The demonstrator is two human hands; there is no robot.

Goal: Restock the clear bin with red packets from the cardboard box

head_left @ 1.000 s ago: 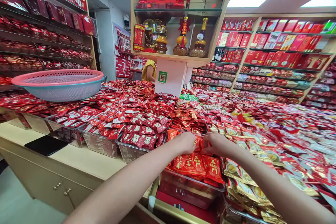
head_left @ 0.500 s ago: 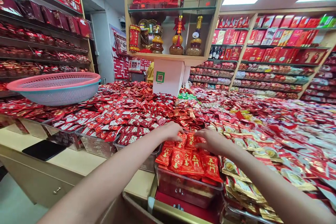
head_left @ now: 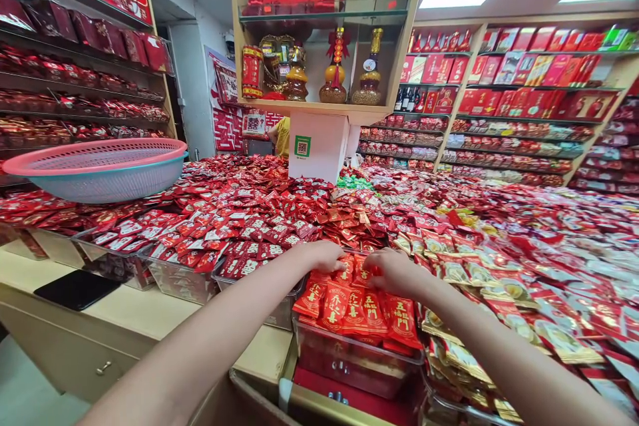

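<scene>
Small red packets (head_left: 353,306) with gold lettering fill a clear plastic bin (head_left: 349,363) in front of me. My left hand (head_left: 325,257) reaches to the back left of this bin, its fingers curled closed over a packet there; the fingertips are partly hidden. Opposite it, my right hand (head_left: 394,273) rests at the back right of the same pile. Its fingers are bent and a little apart, touching the packets. Between the hands several packets stand in rows. Gold and red packets (head_left: 464,359) lie heaped under my right forearm.
Left of the bin, more bins hold dark red packets (head_left: 257,249). A black flat object (head_left: 77,289) lies on the counter edge (head_left: 170,303). A pink and blue basket (head_left: 100,173) sits on the pile at left. A display cabinet (head_left: 319,106) stands behind; a partly hidden person (head_left: 282,138) is beyond.
My right hand's fingers have curled in and moved slightly left over the packets. The left hand has dropped a little at the pile's back. The view has shifted slightly.
</scene>
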